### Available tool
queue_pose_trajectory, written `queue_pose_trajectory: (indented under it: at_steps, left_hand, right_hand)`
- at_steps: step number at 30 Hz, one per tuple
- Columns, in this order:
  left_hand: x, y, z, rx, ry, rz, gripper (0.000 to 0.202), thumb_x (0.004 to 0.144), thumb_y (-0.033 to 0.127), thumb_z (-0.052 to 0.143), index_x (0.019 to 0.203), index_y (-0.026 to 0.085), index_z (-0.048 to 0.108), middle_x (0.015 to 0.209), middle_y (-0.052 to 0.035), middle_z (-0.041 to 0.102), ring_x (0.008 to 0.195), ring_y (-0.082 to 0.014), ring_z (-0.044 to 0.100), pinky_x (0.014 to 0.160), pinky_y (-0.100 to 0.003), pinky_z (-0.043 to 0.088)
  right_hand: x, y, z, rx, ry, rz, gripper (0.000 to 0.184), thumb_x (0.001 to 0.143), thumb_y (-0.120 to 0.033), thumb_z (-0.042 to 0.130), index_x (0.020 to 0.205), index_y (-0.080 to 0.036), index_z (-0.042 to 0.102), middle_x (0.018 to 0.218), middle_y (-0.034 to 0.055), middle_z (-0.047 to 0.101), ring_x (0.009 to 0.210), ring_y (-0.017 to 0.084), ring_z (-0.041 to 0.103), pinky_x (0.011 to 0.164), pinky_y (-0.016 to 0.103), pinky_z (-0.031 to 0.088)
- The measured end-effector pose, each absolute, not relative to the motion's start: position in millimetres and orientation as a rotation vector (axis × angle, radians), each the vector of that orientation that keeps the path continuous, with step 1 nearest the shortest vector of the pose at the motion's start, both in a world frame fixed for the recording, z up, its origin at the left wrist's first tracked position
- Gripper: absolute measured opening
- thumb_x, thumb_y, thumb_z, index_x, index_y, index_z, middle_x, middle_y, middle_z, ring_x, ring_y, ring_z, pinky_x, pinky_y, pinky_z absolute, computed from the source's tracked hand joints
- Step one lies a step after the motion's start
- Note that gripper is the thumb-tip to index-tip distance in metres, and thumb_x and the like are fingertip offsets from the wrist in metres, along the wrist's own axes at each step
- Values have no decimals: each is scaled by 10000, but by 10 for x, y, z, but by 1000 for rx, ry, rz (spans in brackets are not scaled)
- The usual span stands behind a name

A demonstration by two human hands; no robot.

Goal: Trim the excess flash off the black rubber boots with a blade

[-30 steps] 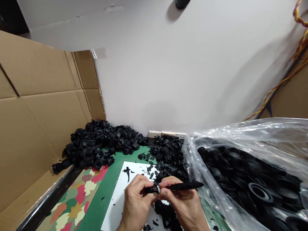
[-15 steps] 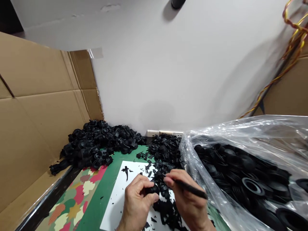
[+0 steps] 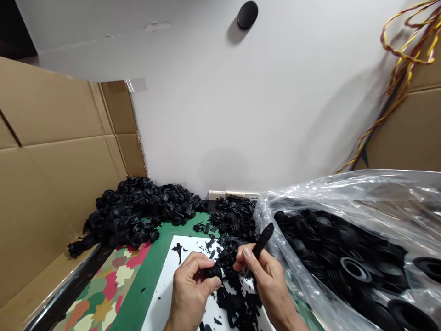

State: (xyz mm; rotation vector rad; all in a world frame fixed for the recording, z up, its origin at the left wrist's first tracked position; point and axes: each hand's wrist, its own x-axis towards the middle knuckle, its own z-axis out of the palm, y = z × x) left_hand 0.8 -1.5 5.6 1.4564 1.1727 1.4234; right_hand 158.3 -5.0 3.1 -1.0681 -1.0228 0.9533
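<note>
My left hand (image 3: 193, 285) is closed, with thumb and fingers pinching a small black ribbed rubber boot (image 3: 212, 271). To its right, my right hand (image 3: 263, 276) is closed around a slim tool with a black wrapped handle (image 3: 264, 239). The handle sticks up and to the right; the working end points down by the fingers and is hard to make out. A small gap separates the two hands. Beneath them lies a white sheet (image 3: 161, 280) strewn with black rubber scraps (image 3: 237, 305).
A heap of black ribbed rubber parts (image 3: 138, 207) lies back left beside a cardboard panel (image 3: 62, 174). More scraps (image 3: 234, 214) pile up near a white power strip (image 3: 217, 195). On the right, a clear plastic bag (image 3: 275, 202) holds many rubber boots (image 3: 341, 239). A green mat (image 3: 138, 285) lies below.
My right hand has drawn back slightly from the rubber boot and turned, so the tool's handle swung from lower right to upper right. The view has tilted up a little.
</note>
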Motion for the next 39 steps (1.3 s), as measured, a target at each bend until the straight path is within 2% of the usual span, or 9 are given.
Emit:
queue_pose_trajectory:
  at_steps: [3,6,9,13,15,18,22,31,39]
  left_hand:
    - [-3,-8,54,1459,1191,1418,182,520,59,699,647,189,711,753,-27,642,667,-175,575,560,-240,455]
    - [-13,-3,46,1467,1202,1414,193,526,62,700,662,197,722,787,-33,653,687,-182,589,564,-243,465]
    - [-12,-15,34,1511,1189,1388,208,550,78,706,707,208,743,837,-43,663,731,-194,597,570,-245,474]
    - [-4,-36,14,1474,1135,1416,535,578,70,710,1080,256,681,1112,-70,600,820,-192,576,569,-238,492]
    - [-8,-26,4,1432,1136,1473,611,578,63,704,1151,258,630,1146,-77,565,807,-181,568,552,-233,490]
    - [-29,16,-19,1410,1210,1463,492,592,74,680,1061,222,659,979,-53,595,668,-142,553,528,-234,473]
    - [-41,51,-53,1428,1268,1431,367,610,93,647,960,199,681,828,-12,601,534,-101,487,498,-230,442]
    - [5,-54,26,1498,1121,1292,584,586,27,611,1113,274,655,1163,-43,594,784,-169,563,556,-228,472]
    - [2,-59,42,1509,1121,1345,375,594,65,639,932,218,698,984,-49,643,802,-205,587,598,-257,464]
  right_hand:
    - [1566,-33,39,-1056,-950,1091,362,717,-523,649,723,-163,607,549,-17,553,490,137,491,506,257,419]
    - [1487,-32,-10,-1098,-940,1252,418,645,-546,699,744,-146,632,521,-54,479,384,75,352,372,209,285]
    - [1378,-47,-78,-1093,-974,1371,446,609,-576,717,659,-145,614,425,-98,345,348,39,224,353,196,189]
    - [1365,-46,-111,-949,-754,1567,480,544,-564,774,614,-178,497,408,-137,267,351,12,152,347,167,138]
    - [1424,-28,-98,-870,-635,1670,477,539,-504,809,624,-180,470,432,-133,311,356,-2,144,342,151,127]
    - [1505,1,-77,-803,-580,1742,466,523,-434,843,612,-167,471,445,-119,366,350,-18,144,333,140,125]
    - [1514,19,-73,-806,-612,1757,475,519,-464,839,590,-157,483,412,-134,321,342,-23,127,328,135,121]
    - [1379,-33,-32,-874,-711,1723,486,509,-513,815,584,-154,497,401,-135,299,333,-26,109,319,146,95]
    - [1260,-24,-133,-969,-764,1636,542,453,-579,800,570,-195,435,381,-155,255,329,-16,98,318,148,90]
